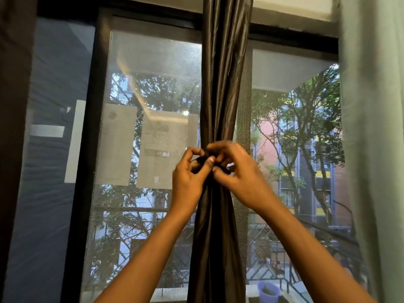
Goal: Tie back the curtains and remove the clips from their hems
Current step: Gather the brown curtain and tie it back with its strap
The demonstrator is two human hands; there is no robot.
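A dark brown satin curtain (223, 84) hangs gathered into a narrow bundle in front of the window's middle post. At its waist a dark tie band (200, 160) wraps the bundle. My left hand (190, 173) pinches the band at the bundle's left side with thumb and curled fingers. My right hand (238, 169) meets it from the right, fingers curled over the same band and the gathered fabric. Below the hands the curtain falls straight to the frame's bottom edge. No clip shows in this view.
A pale green curtain (376, 149) hangs along the right edge, and a dark curtain (13, 127) along the left. A black-framed window (91, 127) with mesh screen stands behind. Outside are trees, a brick building and a purple bucket (268, 291).
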